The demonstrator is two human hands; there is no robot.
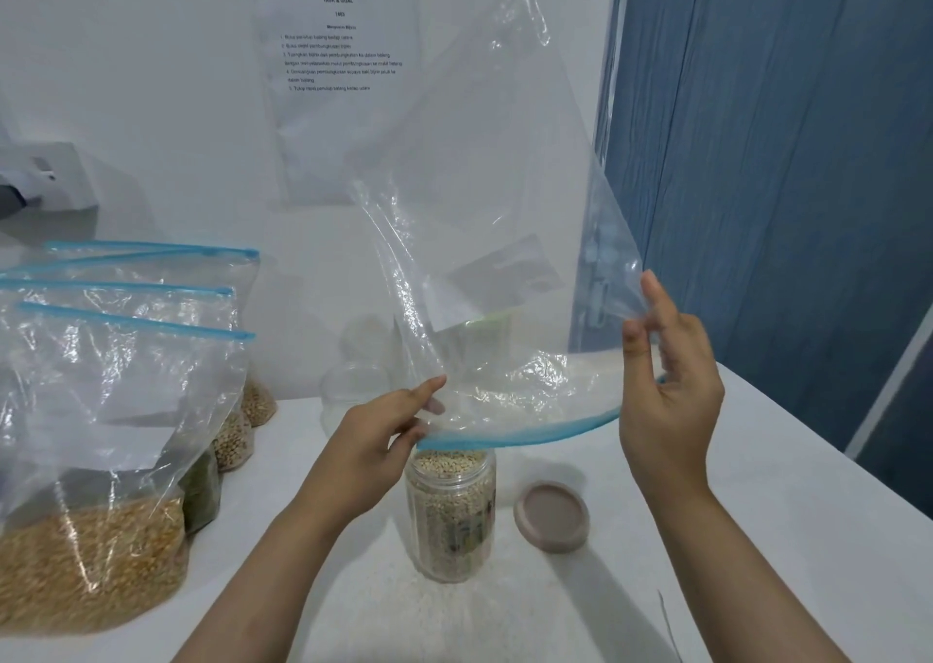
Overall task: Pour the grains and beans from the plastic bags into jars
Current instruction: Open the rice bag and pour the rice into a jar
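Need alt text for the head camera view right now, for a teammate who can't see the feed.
Both hands hold an upturned, empty clear zip bag, blue-zippered mouth down, over an open jar filled with pale grain; the left hand and right hand pinch opposite ends of the mouth. The jar's brown lid lies on the white table to its right, and bags of grains and beans stand at left.

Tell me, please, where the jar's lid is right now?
The lid lies on the white table, just right of the filled jar.
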